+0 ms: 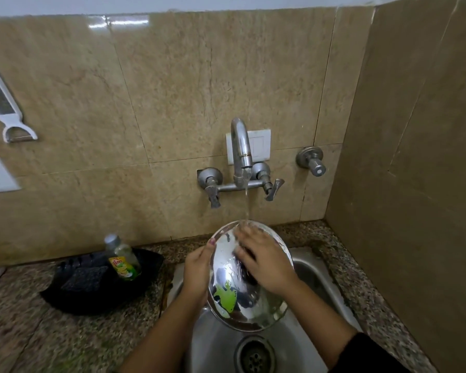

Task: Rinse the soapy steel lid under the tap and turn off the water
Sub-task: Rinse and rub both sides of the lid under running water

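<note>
Steel lid (249, 308) stands tilted over the sink (215, 345), water (246, 203) from the tap (241, 146) striking its 12 o'clock rim. I see the left hand (197, 267) gripping its 9 o'clock rim, thumb curled over; the right hand (265, 263) lies flat on its face, fingers straight.

The sink's (318, 275) middle is filled by the tilted lid (253, 310); room is left over the drain (254, 354). The tap handles (273, 188) above are unobstructed. The left part of the bench (16, 319) is blocked by a tray (92, 297) and bottle (124, 261); its right edge is hemmed in by the side wall (414, 184).
</note>
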Available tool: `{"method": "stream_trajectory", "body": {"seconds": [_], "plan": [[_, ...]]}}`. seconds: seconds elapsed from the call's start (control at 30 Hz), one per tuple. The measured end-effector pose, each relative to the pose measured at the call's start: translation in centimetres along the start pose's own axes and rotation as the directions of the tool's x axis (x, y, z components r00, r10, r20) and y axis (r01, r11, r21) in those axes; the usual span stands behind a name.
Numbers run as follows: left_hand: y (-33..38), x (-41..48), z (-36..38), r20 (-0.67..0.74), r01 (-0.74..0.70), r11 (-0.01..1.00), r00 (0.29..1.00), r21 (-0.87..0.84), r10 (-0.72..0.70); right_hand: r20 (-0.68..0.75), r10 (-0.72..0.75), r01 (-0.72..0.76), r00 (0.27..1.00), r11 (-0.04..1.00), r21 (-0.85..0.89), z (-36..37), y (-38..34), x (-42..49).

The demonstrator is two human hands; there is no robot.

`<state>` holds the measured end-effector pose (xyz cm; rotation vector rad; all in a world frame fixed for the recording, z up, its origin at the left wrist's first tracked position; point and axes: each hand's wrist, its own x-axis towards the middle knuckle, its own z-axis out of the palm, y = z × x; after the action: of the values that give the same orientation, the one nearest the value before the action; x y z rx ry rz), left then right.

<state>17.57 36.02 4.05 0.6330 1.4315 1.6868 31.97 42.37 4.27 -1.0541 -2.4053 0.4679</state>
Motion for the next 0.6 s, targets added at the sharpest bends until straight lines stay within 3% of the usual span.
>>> {"method": "stream_trajectory", "body": {"seconds": [0.1, 0.17, 0.2, 0.23, 0.37, 0.5, 0.6], "plan": [[0.2, -0.6, -0.7, -0.054, -0.045, 0.999, 0.998, 0.009, 0.045, -0.199, 0.388, -0.341, 0.900, 0.911, 0.230, -0.7, 2.9, 1.4], [-0.1, -0.9, -1.1, -0.077, -0.066, 0.998, 0.995, -0.002, 0.065, -0.166, 0.532, -0.384, 0.830, 0.761, 0.522, -1.1, 3.9, 2.6], [-0.2, -0.9, -1.3, -0.067, -0.055, 0.998, 0.996, -0.013, 0.054, -0.093, 0.544, -0.371, 0.834, 0.676, 0.637, -1.2, 4.0, 3.3], [-0.2, -1.0, -1.5, -0.041, -0.034, 0.999, 0.999, -0.009, 0.034, -0.028, 0.513, -0.354, 0.858, 0.631, 0.691, -1.5, 4.0, 3.8], [1.1, 0.1, -2.3, 0.141, -0.069, 0.953, 0.990, 0.294, 0.028, 0.073, 0.248, -0.236, 0.966, 0.730, 0.641, -2.7, 3.2, 5.2], [2.9, 1.3, -1.8, 0.273, -0.134, 0.910, 0.962, 0.393, 0.024, 0.284, 0.005, -0.153, 0.959, 0.852, 0.501, -2.7, 0.6, 6.8], [2.6, 1.5, -1.5, 0.222, -0.113, 0.939, 0.974, 0.326, 0.040, 0.194, 0.082, -0.155, 0.977, 0.906, 0.395, -1.6, 1.0, 6.7]]}}
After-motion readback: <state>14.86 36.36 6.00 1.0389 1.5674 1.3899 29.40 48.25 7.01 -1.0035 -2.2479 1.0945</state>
